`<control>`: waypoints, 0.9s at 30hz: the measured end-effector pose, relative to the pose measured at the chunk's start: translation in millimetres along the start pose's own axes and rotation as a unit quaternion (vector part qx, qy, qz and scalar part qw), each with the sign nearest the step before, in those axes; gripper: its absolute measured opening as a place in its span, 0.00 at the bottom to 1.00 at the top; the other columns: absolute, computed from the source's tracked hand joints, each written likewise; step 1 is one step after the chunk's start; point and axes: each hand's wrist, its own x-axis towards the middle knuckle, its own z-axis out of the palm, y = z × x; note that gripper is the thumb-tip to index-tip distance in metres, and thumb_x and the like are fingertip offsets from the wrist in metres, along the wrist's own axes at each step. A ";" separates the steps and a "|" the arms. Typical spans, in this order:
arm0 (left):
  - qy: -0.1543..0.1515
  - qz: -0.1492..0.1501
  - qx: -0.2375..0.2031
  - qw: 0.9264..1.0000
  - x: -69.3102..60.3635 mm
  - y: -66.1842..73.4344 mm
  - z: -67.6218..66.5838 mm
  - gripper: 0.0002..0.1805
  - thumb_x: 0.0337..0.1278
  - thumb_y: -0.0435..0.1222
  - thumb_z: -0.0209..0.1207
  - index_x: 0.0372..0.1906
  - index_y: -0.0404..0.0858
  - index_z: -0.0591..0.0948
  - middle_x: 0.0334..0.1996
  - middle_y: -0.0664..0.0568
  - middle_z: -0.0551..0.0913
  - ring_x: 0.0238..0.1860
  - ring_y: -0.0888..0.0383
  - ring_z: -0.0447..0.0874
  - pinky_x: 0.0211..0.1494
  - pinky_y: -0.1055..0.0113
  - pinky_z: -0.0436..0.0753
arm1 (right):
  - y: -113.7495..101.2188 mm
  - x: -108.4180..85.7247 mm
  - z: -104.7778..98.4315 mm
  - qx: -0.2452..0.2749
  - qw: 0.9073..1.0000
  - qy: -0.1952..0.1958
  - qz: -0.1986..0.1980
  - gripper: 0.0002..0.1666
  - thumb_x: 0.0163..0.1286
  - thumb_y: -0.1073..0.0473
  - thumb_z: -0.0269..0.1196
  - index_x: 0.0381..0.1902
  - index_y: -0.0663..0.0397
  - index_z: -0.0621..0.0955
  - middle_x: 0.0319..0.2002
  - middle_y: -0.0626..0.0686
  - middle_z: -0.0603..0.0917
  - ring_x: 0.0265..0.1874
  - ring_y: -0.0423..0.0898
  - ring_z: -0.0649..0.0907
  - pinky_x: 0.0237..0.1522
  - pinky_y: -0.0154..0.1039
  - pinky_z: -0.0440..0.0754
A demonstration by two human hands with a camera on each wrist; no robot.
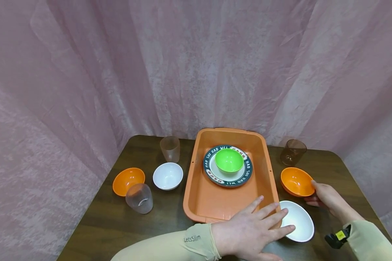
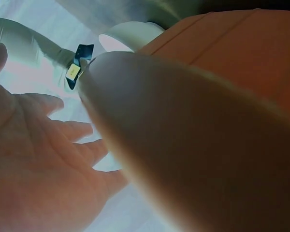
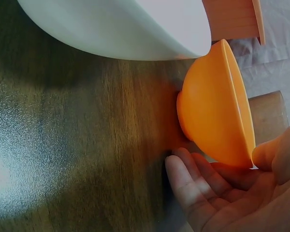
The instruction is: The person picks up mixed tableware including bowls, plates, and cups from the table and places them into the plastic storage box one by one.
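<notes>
At the right, my right hand (image 1: 329,199) pinches the near-right rim of an orange bowl (image 1: 294,180), thumb on the edge and fingers below. In the right wrist view this orange bowl (image 3: 215,108) stands upright, its foot close to the wood. My left hand (image 1: 253,230) has its fingers spread, over the near right corner of an orange tub (image 1: 202,201). Its fingertips overlap a white bowl (image 1: 302,221) in the head view; I cannot tell whether they touch it. Inside the tub, a green bowl (image 1: 229,160) stands on a dark-rimmed plate (image 1: 228,183).
Behind the held bowl stands a brown see-through cup (image 1: 293,152). Left of the tub are another orange bowl (image 1: 125,179), another white bowl (image 1: 168,176), a frosted cup (image 1: 139,198) and a clear cup (image 1: 171,149). A pink curtain (image 1: 196,69) hangs behind the wooden table (image 1: 98,224).
</notes>
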 end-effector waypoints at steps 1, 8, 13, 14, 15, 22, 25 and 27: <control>0.000 0.000 -0.002 1.000 -0.4 -0.2 0.5 0.44 0.67 0.74 0.31 0.82 0.65 0.39 0.83 0.57 0.33 0.82 0.55 0.29 0.80 0.48 0.34 | -0.1 -0.2 0.5 0.000 1.000 0.000 -0.001 0.43 0.86 0.47 0.29 0.69 0.91 0.48 0.37 0.53 0.84 0.33 0.48 0.88 0.42 0.42 0.88; -0.006 0.005 -0.012 1.000 -1.7 -1.6 1.9 0.44 0.67 0.74 0.31 0.82 0.65 0.38 0.83 0.58 0.32 0.82 0.56 0.29 0.80 0.49 0.33 | -0.8 0.3 1.4 0.017 1.000 0.001 0.008 0.43 0.86 0.47 0.31 0.71 0.90 0.46 0.39 0.55 0.85 0.35 0.49 0.89 0.43 0.44 0.88; -0.012 0.005 -0.019 1.000 -2.0 -2.4 1.0 0.44 0.67 0.74 0.31 0.82 0.65 0.38 0.83 0.58 0.32 0.82 0.56 0.29 0.80 0.48 0.32 | -1.9 0.3 0.1 0.037 0.999 0.008 0.021 0.43 0.86 0.47 0.32 0.73 0.87 0.43 0.41 0.56 0.85 0.36 0.51 0.90 0.44 0.44 0.87; -0.013 0.005 -0.020 1.000 -2.1 -2.5 0.9 0.45 0.66 0.75 0.31 0.82 0.65 0.38 0.83 0.59 0.32 0.82 0.56 0.28 0.79 0.48 0.31 | -2.5 -0.2 0.2 0.040 0.999 0.012 0.021 0.42 0.86 0.48 0.31 0.73 0.86 0.43 0.43 0.58 0.84 0.36 0.50 0.90 0.44 0.44 0.87; -0.013 0.004 -0.020 1.000 -2.3 -2.6 0.7 0.45 0.66 0.75 0.31 0.82 0.65 0.38 0.83 0.59 0.32 0.82 0.56 0.28 0.79 0.48 0.31 | -2.5 -0.5 0.2 0.040 0.999 0.013 0.018 0.42 0.86 0.48 0.31 0.73 0.87 0.43 0.44 0.61 0.84 0.36 0.49 0.90 0.44 0.44 0.87; -0.007 0.001 -0.009 1.000 -4.3 -3.1 -0.5 0.46 0.65 0.75 0.32 0.83 0.64 0.39 0.83 0.58 0.32 0.82 0.55 0.28 0.80 0.48 0.33 | -2.6 -2.1 0.4 0.020 0.999 0.039 -0.001 0.42 0.85 0.47 0.28 0.72 0.88 0.46 0.55 0.78 0.70 0.33 0.41 0.86 0.42 0.40 0.87; -0.006 0.000 -0.004 1.000 -5.2 -3.0 -0.9 0.46 0.65 0.76 0.31 0.83 0.64 0.39 0.83 0.58 0.34 0.82 0.55 0.28 0.80 0.47 0.33 | -3.1 -3.6 -1.4 0.008 0.998 0.054 0.010 0.44 0.85 0.45 0.29 0.72 0.87 0.48 0.48 0.71 0.74 0.30 0.41 0.83 0.38 0.36 0.87; -0.004 0.000 -0.001 1.000 -5.8 -3.0 -0.6 0.46 0.65 0.76 0.31 0.83 0.64 0.39 0.83 0.58 0.35 0.82 0.55 0.29 0.80 0.47 0.33 | -3.3 -4.6 -2.3 0.012 0.998 0.058 0.011 0.44 0.84 0.44 0.29 0.71 0.87 0.50 0.43 0.64 0.75 0.28 0.41 0.82 0.36 0.35 0.87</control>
